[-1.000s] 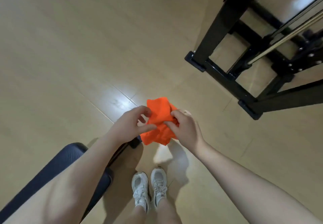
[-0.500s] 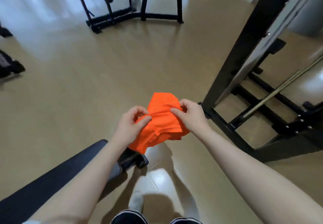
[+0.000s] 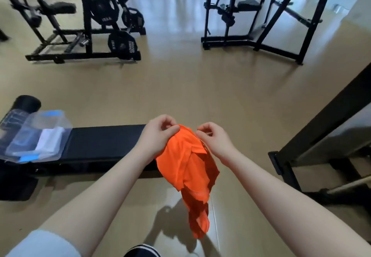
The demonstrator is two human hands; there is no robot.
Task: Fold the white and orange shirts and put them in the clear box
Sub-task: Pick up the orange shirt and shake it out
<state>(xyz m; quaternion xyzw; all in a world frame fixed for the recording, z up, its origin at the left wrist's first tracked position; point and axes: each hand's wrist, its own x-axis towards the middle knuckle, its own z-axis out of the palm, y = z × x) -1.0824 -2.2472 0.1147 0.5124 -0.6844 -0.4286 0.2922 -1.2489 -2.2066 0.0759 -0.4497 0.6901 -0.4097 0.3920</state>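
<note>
The orange shirt (image 3: 185, 164) hung bunched in mid-air at the centre of the view, in front of the bench (image 3: 104, 142) end, its lower part trailing toward six o'clock over the floor (image 3: 200, 88). The left hand (image 3: 158, 134) pinched its top edge at eleven o'clock between thumb and curled fingers; the right hand (image 3: 212, 136), at one o'clock, also had fingers curled at the top edge, apparently pinching the cloth. The box (image 3: 38, 136) stood at nine o'clock, well apart, on the bench's far-left end, with the white shirt (image 3: 50, 141) seemingly already inside; whether that shirt was neatly folded could not be told. The orange shirt was judged not yet folded, merely held up for spreading. The chief risk was that the twisted, hanging cloth would fail to open flat, since both pinches sat close together on one crumpled edge; a fold made so would come out lopsided. A loose pinch could also let the cloth drop to the floor. Weight machines (image 3: 90, 21) stood at eleven to one o'clock, a black frame (image 3: 321, 132) at three.
</note>
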